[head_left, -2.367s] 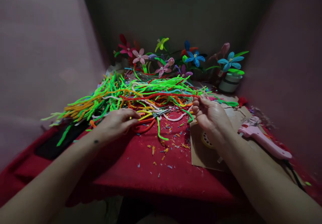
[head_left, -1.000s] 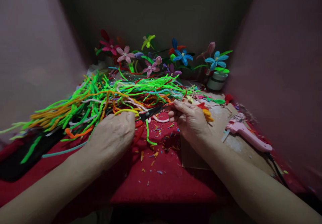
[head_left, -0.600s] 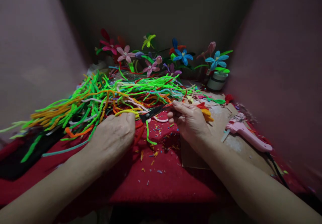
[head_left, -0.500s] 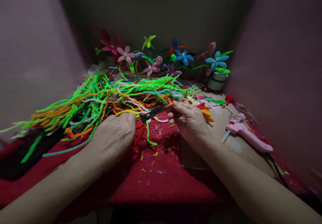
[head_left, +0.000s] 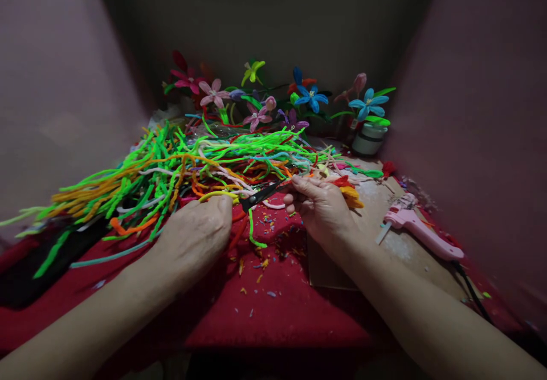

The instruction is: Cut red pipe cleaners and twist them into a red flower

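My left hand [head_left: 199, 229] is closed around the handles of a pair of scissors [head_left: 258, 197], their dark blades pointing right. The blade tips reach the fingertips of my right hand [head_left: 320, 209], which is closed in a pinch on a thin reddish pipe cleaner [head_left: 285, 183]. Most of that piece is hidden by the fingers. Just behind the right hand are red and orange fuzzy pieces [head_left: 352, 196]. A short green pipe cleaner [head_left: 252, 229] hangs down onto the red cloth [head_left: 265, 317] between the hands.
A large heap of coloured pipe cleaners [head_left: 158, 169] spreads behind and left. Pipe-cleaner flowers [head_left: 311, 98] stand along the back, near a jar [head_left: 370, 139]. At right, a pink glue gun [head_left: 421, 232] lies on cardboard [head_left: 371, 243]. Small fuzz clippings dot the cloth.
The scissors have shifted very slightly right and down, and the right fingertips have dipped a little. Both hands keep their grip.
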`<state>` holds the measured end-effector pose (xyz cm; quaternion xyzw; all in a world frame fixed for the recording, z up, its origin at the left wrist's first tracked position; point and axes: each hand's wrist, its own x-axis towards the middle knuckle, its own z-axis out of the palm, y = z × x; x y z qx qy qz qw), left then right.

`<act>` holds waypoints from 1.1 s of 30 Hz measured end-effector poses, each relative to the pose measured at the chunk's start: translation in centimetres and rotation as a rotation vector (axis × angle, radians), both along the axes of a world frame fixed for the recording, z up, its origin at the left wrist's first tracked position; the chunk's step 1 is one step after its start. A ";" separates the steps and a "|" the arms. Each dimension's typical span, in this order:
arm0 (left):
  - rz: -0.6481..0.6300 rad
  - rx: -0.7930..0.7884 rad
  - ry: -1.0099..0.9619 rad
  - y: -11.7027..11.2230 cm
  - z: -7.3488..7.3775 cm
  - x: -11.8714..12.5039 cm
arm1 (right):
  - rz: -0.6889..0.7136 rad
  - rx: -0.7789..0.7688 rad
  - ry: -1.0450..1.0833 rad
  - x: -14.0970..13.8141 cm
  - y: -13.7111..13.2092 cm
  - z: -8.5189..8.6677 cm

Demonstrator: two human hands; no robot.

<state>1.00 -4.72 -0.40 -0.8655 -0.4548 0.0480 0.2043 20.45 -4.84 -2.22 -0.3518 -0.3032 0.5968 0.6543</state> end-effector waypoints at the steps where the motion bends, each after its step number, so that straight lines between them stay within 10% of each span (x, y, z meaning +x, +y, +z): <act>1: 0.007 0.000 -0.003 0.0 -0.2 0.0 | 0.001 0.000 0.002 0.0 0.0 0.0; 33: 0.041 0.030 0.066 -0.1 -0.2 0.2 | 0.028 0.004 -0.014 0.0 0.0 -0.1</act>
